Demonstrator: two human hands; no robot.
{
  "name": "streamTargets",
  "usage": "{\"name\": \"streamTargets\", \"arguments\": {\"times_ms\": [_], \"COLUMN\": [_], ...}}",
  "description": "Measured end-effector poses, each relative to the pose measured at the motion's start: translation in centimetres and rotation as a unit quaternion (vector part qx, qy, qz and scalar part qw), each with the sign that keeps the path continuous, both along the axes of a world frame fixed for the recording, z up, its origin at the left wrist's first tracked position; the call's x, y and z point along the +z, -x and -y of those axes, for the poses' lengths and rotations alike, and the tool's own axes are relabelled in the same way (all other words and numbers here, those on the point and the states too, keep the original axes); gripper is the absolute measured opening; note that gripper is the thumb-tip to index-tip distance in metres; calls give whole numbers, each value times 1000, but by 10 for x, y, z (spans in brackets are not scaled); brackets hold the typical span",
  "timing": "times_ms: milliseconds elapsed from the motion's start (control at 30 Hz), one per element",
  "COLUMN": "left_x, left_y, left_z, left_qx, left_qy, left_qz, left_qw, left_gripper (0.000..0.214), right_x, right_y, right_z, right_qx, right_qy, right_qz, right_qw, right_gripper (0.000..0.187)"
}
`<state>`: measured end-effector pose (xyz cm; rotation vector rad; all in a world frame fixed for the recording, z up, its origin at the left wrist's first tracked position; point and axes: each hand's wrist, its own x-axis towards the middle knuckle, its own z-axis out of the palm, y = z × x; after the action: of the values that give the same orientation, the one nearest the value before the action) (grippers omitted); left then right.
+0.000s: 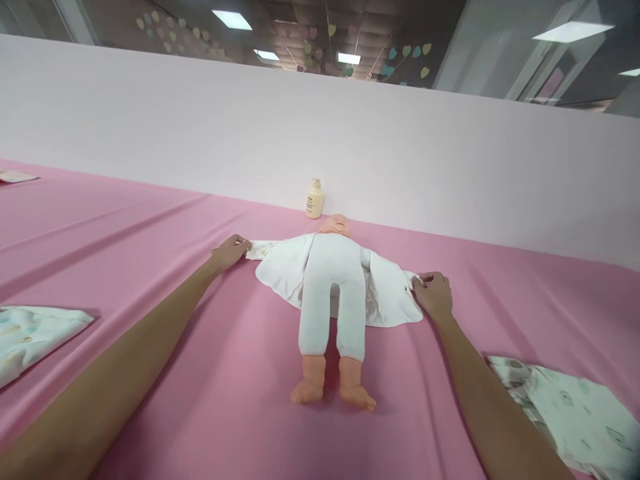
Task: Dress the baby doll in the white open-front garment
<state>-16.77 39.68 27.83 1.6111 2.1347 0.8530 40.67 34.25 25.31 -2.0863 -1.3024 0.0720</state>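
A baby doll (334, 267) with a white cloth body lies on its back, its feet toward me. Under it a white baby shirt (285, 268) is spread open, with a panel out to each side. At the left, my left hand (233, 252) is closed on the end of the shirt's sleeve, which shows a faint print. My right hand (434, 293) pinches the shirt's edge near the other sleeve end. The doll's arms are not visible; they may be within the sleeves.
A cream pump bottle (315, 200) stands behind the doll's head, against the white wall (320, 133). Folded printed baby clothes (40, 337) lie at the left, and another printed garment (580, 413) lies at the right. Pink cloth (225, 400) with creases covers the surface.
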Motion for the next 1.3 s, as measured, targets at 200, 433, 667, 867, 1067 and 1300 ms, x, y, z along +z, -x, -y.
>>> {"name": "streamTargets", "arguments": {"times_ms": [200,433,667,867,1067,1300], "left_x": [-8,-17,-16,-8,-16,19], "left_y": [-18,-9,-7,-23,-44,-77], "left_z": [2,6,8,7,22,18], "left_qx": [-4,-55,-42,-171,-262,-199], "left_qy": [-10,-63,-112,-178,-44,-121], "left_qz": [30,-84,-258,-154,-171,-163], "left_qw": [1000,993,959,957,949,959], "left_gripper": [29,37,43,54,61,59], "right_x": [-4,-2,2,9,9,40], "right_y": [-2,0,7,22,25,70], "right_z": [-2,1,6,5,7,0], "right_qx": [13,-14,-38,179,281,243], "right_qy": [-22,-21,-38,-64,52,-44], "right_qz": [-27,-25,21,122,119,152], "right_qw": [999,999,998,974,951,957], "right_gripper": [39,45,51,55,61,54]}}
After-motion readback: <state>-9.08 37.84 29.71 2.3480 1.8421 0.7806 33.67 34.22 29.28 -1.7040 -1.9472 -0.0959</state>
